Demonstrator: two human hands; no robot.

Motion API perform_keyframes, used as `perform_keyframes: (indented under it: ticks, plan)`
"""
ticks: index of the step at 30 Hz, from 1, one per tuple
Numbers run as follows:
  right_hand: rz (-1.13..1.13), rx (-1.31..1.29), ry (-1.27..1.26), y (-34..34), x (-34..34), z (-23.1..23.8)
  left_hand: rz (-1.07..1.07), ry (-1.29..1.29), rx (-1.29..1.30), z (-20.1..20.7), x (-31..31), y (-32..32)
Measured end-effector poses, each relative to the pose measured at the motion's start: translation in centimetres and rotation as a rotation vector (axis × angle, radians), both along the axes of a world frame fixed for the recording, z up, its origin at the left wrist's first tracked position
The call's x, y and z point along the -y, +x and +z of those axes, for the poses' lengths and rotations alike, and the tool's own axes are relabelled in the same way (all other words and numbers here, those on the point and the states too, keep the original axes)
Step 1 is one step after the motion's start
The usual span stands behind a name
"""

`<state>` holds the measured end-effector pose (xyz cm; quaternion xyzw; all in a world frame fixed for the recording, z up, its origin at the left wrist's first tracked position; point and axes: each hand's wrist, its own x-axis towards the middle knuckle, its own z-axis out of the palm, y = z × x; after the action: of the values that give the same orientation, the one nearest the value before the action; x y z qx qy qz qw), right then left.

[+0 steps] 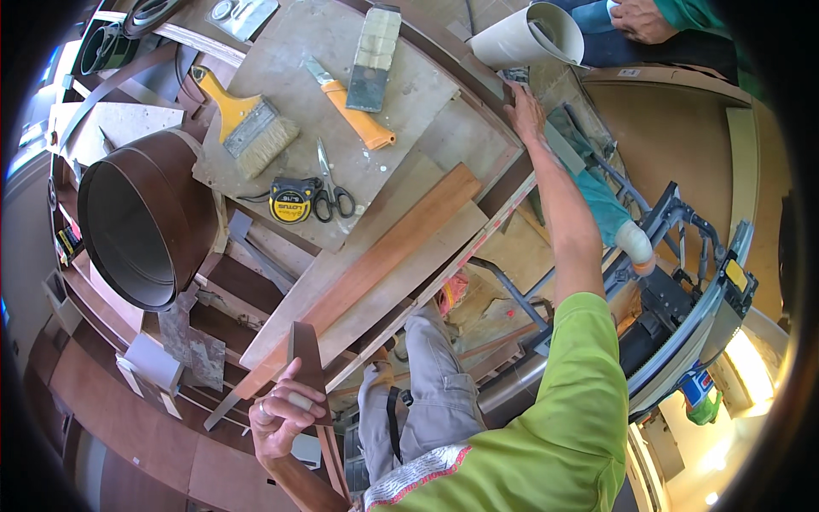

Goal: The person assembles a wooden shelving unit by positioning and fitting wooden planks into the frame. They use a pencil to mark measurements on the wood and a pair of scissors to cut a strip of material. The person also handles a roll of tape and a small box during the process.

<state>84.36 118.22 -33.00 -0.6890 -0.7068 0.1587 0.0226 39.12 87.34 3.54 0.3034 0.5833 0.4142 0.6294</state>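
Observation:
My left hand [288, 411], with a ring on one finger, is closed around a dark brown board [307, 363] at the bench's near edge. Past it, a long reddish-brown wood strip [384, 247] lies slantwise on a pale board. Stretched out to the far right edge of the bench, my right hand [526, 113] has its fingers bent at a small greyish piece [517, 77]; its kind is unclear. On the worktop lie a wide paintbrush [252, 132], an orange-handled knife [358, 111], a grey-and-cream block [375, 60], scissors [328, 192] and a yellow-black tape measure [292, 200].
A big brown cylinder [141, 222] stands on the left, among wood offcuts. At right is a saw machine [674, 273] with a teal dust bag [601, 200]. A co-worker's hand [644, 20] shows at the top right, beside a rolled pale sheet [520, 38].

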Motion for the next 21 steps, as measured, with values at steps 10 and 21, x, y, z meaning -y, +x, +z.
perform_keyframes:
  ticks: [10, 21]
  plan:
    - [0.013, -0.005, 0.007, 0.0, 0.0, 0.1, -0.005, 0.009, 0.028, -0.1, -0.1, -0.2]
    - [-0.012, -0.133, 0.058, -0.5, 2.2, 2.1, -0.024, 0.049, 0.051, 0.9, 0.3, -0.8]
